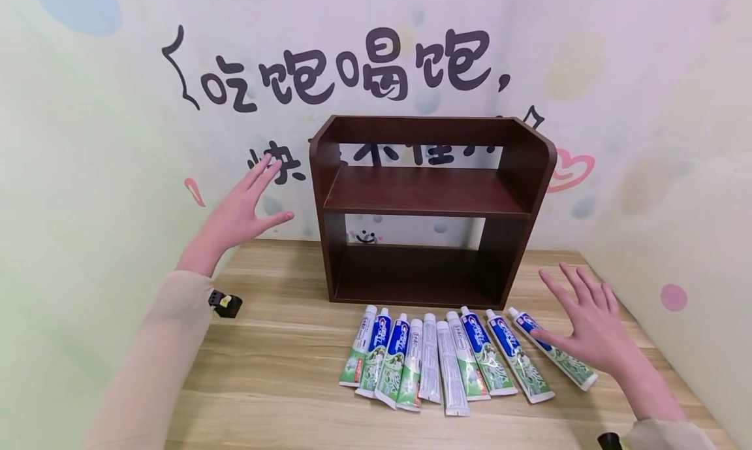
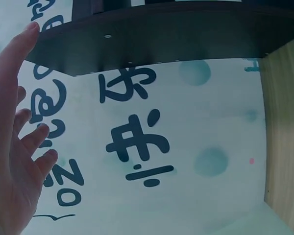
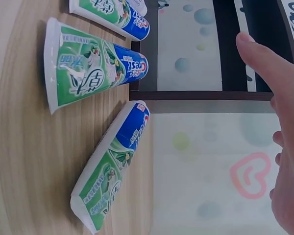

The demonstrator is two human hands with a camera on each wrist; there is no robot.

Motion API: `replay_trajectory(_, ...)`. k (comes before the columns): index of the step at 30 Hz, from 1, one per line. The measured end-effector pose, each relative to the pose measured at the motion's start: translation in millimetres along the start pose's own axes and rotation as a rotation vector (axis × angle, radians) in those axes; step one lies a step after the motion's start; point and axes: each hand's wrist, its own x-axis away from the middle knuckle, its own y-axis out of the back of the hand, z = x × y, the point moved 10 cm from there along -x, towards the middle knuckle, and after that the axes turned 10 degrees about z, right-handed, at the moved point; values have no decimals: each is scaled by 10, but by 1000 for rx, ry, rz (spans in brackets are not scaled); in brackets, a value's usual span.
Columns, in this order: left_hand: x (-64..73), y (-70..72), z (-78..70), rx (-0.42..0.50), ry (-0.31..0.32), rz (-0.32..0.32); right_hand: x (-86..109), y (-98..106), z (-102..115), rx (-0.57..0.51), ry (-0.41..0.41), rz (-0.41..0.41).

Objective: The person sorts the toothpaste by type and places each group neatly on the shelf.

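My left hand is raised with fingers spread, to the left of a dark brown two-tier shelf. In the left wrist view that hand holds nothing, and the shelf's side panel runs across the top. My right hand, fingers spread too, hovers at the right over the outermost toothpaste tube. This blue, green and white tube lies slanted, apart from the right hand in the right wrist view. Several more toothpaste tubes lie side by side before the shelf, caps toward it; some show plain white backs.
The shelf stands at the back of a wood-grain table, with bare tiers. White walls with black lettering and coloured spots enclose the table behind and on both sides. A small black device is worn at the left wrist.
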Motion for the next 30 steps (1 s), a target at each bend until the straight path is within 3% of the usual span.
replay_trajectory(8,-203,170,-64,76,-30,-65,5,42,5,-9,28,-60)
replay_trajectory(18,-389,267,-109,156,-29,-144,-16,76,-22,-40,35,-102)
replay_trajectory(23,-478,261,-198,174,-79,-173,-2,41,-100,-58,38,-125)
replay_trajectory(30,-611,159,-333,223,-142,-155,84,-53,-245,-128,51,-170)
